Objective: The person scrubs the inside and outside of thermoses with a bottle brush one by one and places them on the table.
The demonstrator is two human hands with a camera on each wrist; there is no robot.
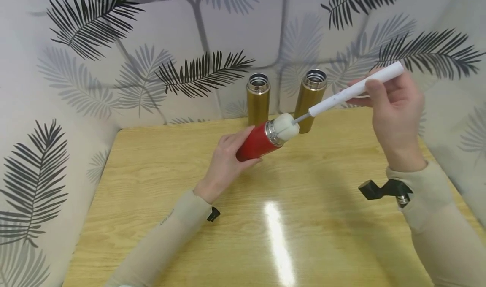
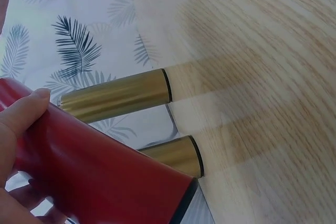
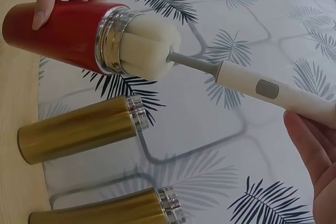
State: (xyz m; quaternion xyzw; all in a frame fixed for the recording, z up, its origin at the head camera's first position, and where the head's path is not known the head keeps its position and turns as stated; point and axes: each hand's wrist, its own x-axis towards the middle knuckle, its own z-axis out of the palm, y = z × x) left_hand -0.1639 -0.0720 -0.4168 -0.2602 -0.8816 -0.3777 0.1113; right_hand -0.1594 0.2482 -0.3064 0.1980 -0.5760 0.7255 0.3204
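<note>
Red flask (image 1: 253, 145) tilts in the grasp of the left hand (image 1: 225, 154), fingers curled round its body. Beyond that hand, two gold flasks (image 1: 258, 106) stand on a wooden table (image 1: 152, 169). A sponge brush (image 1: 334, 100), head (image 1: 286, 126) at the red flask's mouth (image 1: 272, 133), slants up to the right hand (image 1: 396, 109), thumb and fingers pinching its handle (image 1: 353, 91).

The head view looks forward and down at the tabletop (image 1: 152, 185) from farthest back; the wrist views sit closer, tilted sideways, both taking in the red bottle (image 3: 63, 35), two gold bottles (image 3: 79, 129) and patterned backdrop (image 3: 194, 129).
</note>
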